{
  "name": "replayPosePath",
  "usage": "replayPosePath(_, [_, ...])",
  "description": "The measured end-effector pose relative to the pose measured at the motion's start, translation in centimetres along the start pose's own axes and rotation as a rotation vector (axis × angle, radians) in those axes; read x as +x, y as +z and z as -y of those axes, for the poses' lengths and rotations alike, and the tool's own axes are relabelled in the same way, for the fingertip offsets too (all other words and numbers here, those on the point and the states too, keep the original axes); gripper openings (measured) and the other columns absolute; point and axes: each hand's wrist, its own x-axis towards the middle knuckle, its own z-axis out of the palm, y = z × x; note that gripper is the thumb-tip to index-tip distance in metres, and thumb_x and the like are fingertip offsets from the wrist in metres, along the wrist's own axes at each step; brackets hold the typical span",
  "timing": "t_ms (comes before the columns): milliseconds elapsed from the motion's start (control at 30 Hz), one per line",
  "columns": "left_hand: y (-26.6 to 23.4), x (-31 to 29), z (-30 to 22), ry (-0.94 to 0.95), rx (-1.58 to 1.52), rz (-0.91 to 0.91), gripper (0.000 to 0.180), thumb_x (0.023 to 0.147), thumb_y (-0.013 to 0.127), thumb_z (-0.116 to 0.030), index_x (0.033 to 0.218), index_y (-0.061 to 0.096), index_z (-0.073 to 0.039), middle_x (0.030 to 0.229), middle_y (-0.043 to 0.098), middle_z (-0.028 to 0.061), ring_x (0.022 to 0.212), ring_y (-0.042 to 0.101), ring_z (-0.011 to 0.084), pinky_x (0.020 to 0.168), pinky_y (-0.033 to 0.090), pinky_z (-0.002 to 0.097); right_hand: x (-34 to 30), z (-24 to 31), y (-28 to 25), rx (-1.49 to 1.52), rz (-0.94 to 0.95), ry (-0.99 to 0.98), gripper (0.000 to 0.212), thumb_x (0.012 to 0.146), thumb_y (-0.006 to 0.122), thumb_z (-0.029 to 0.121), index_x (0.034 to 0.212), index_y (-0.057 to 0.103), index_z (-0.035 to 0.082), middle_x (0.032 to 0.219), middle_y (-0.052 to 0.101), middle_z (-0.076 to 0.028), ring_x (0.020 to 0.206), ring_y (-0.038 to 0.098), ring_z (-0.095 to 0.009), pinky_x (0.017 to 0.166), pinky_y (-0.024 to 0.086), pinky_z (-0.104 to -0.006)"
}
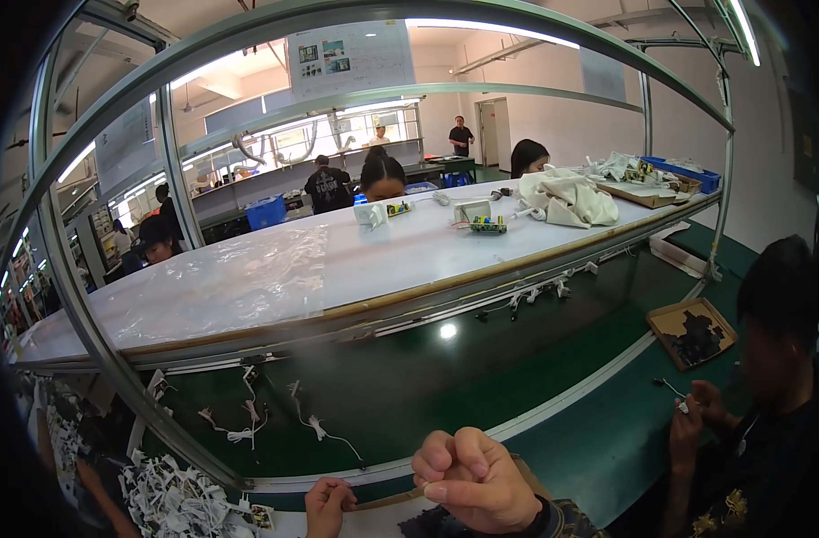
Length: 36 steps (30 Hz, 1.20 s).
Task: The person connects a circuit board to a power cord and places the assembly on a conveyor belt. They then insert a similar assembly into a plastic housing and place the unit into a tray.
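Note:
My right hand [476, 481] is raised at the bottom centre, its fingers curled in and the thumb drawn up toward them. Lower and to its left, my left hand [329, 507] has thumb and fingertips pressed together in a pinch. Whatever either hand may hold is hidden or too small to make out. Behind and below my right hand shows the brown edge of a cardboard box [528, 477], partly covered by the hand. Left of my left hand lies a heap of white plugs with cords [172, 493], a small circuit board [262, 516] at its edge.
Ahead runs a dark green conveyor belt [373, 394] with white corded plugs [312, 426] on it. A white shelf [382, 260] above carries circuit boards [488, 226] and a cream cloth [566, 197]. At right, a co-worker [768, 359] handles a small corded part near a cardboard tray [693, 334].

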Motion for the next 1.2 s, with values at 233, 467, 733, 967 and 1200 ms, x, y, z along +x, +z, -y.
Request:
replayPosePath(233, [0.3, -0.2, -0.8, -0.004, 0.043, -0.022, 0.017, 0.095, 0.055, -0.018, 0.089, 0.063, -0.004, 0.075, 0.058, 0.0018, 0.069, 0.053, 0.0115, 0.066, 0.044, 0.0268, 0.2, 0.0, -0.1, 0.041, -0.007, -0.005, 0.041, 0.081, 0.057, -0.021, 0.083, 0.042, 0.017, 0.101, 0.047, -0.004, 0.096, 0.047, -0.019, 0.089, 0.041, -0.0355])
replayPosePath(467, [0.2, -0.2, -0.6, 0.000, 0.026, -0.017, 0.017, 0.095, 0.056, -0.019, 0.090, 0.064, -0.004, 0.075, 0.058, 0.0018, 0.069, 0.054, 0.0114, 0.066, 0.044, 0.0272, 0.4, -0.1, 0.4, 0.029, 0.028, -0.011, 0.041, 0.080, 0.057, -0.020, 0.085, 0.041, 0.018, 0.100, 0.046, -0.004, 0.095, 0.046, -0.020, 0.089, 0.040, -0.0353])
replayPosePath(733, [-0.3, 0.1, 0.3, 0.012, -0.006, 0.003, 0.019, 0.097, 0.058, -0.020, 0.093, 0.065, -0.003, 0.075, 0.059, 0.0020, 0.068, 0.055, 0.0109, 0.066, 0.045, 0.0262, 0.4, -0.5, 0.2, -0.028, -0.001, -0.031, 0.046, 0.079, 0.058, -0.024, 0.083, 0.039, 0.018, 0.099, 0.045, -0.003, 0.094, 0.045, -0.019, 0.086, 0.039, -0.0339])
replayPosePath(967, [-0.4, 0.2, 0.5, 0.006, -0.013, 0.005, 0.018, 0.097, 0.059, -0.020, 0.094, 0.065, -0.003, 0.075, 0.060, 0.0013, 0.068, 0.055, 0.0105, 0.065, 0.045, 0.0263, 0.5, -0.6, 0.1, -0.038, 0.012, -0.030, 0.046, 0.079, 0.058, -0.024, 0.081, 0.038, 0.018, 0.099, 0.044, -0.003, 0.093, 0.044, -0.018, 0.084, 0.038, -0.0339])
replayPosePath(1200, [-0.4, 0.2, 0.6, -0.023, -0.024, -0.006, 0.017, 0.096, 0.058, -0.019, 0.094, 0.065, -0.004, 0.075, 0.060, 0.0014, 0.068, 0.055, 0.0108, 0.065, 0.045, 0.0263, 0.6, -0.5, 0.3, -0.038, -0.013, -0.024, 0.045, 0.080, 0.057, -0.023, 0.081, 0.037, 0.018, 0.098, 0.044, -0.002, 0.091, 0.043, -0.018, 0.084, 0.038, -0.0339])
